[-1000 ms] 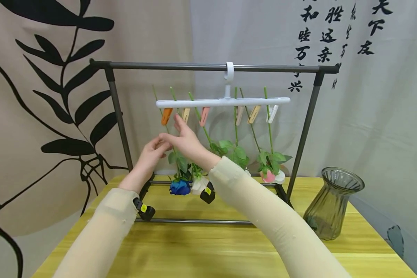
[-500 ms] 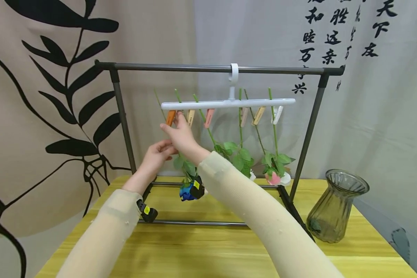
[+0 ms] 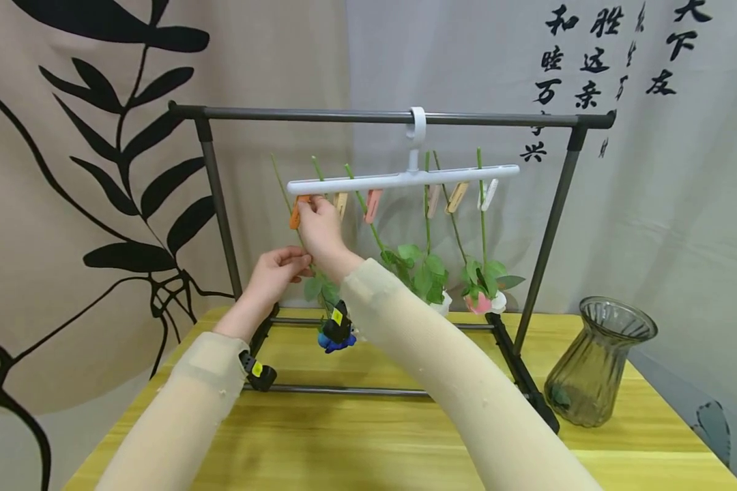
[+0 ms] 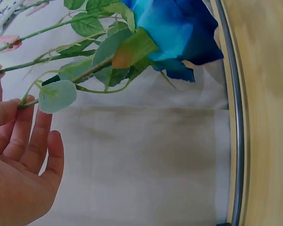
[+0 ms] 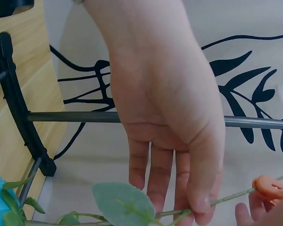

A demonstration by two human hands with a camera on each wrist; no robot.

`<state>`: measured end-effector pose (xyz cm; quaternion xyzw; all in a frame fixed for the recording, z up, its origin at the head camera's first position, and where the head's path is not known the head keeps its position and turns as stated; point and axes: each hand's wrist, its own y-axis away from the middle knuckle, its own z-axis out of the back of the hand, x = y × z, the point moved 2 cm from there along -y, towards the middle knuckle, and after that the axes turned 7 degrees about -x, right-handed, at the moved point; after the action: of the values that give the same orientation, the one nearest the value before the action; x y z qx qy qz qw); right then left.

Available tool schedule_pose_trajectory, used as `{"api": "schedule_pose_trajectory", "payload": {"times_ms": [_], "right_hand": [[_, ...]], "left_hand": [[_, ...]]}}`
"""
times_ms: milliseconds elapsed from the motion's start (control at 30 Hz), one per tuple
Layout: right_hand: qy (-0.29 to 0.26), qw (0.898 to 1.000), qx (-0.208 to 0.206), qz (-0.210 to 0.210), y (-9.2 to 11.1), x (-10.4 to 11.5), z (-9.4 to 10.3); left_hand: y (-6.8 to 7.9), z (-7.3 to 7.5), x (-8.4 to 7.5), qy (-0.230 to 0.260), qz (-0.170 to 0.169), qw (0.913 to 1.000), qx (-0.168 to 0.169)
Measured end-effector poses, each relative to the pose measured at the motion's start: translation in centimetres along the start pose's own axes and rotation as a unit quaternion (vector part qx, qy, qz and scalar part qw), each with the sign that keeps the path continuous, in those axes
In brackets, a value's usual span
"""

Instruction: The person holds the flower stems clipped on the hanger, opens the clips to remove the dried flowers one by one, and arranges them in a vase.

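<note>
A blue rose [image 4: 174,33] hangs head-down under the left end of a white clip hanger [image 3: 356,183]. My left hand [image 3: 273,273] pinches its green stem between thumb and fingertips, just above a pale leaf [image 4: 57,96]. The same hand fills much of the right wrist view. Higher up, my right hand [image 3: 321,232] pinches an orange clothespin [image 3: 295,215] at the hanger's end, where the stem passes. In the right wrist view the clothespin [image 5: 271,188] sits around the stem, with right-hand fingers [image 5: 257,207] against it.
The hanger hooks over a dark metal rack [image 3: 307,116]. Several other stems hang along it from coloured clothespins, with a pink flower [image 3: 479,303] and white ones low down. A ribbed glass vase [image 3: 598,361] stands right of the rack on the wooden table [image 3: 344,443].
My right hand has come up to the orange clothespin and now pinches it, with the hanger tilting slightly. My left hand stays by the stem. The head view has shifted a little.
</note>
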<state>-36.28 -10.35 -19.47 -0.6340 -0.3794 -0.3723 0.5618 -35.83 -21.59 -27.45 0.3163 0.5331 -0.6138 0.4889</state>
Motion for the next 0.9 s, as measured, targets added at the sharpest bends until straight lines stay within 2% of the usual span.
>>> {"api": "schedule_pose_trajectory", "payload": {"times_ms": [333,500,667,900], "right_hand": [[-0.006,0.999,-0.032,-0.017,-0.3,-0.1,0.1],[-0.002,0.999,-0.039,-0.017,-0.6,-0.3,0.2],[-0.008,0.999,-0.014,-0.035,-0.9,-0.5,0.2],[-0.015,0.996,0.055,-0.069,-0.8,-1.0,0.2]], "left_hand": [[0.3,0.3,0.5,-0.003,-0.01,0.9999,-0.012],[0.8,0.7,1.2,-0.018,0.001,0.9995,-0.026],[1.5,1.5,2.1,-0.01,0.012,0.9989,-0.044],[2.4,2.4,2.1,-0.014,0.01,0.9991,-0.038]]}}
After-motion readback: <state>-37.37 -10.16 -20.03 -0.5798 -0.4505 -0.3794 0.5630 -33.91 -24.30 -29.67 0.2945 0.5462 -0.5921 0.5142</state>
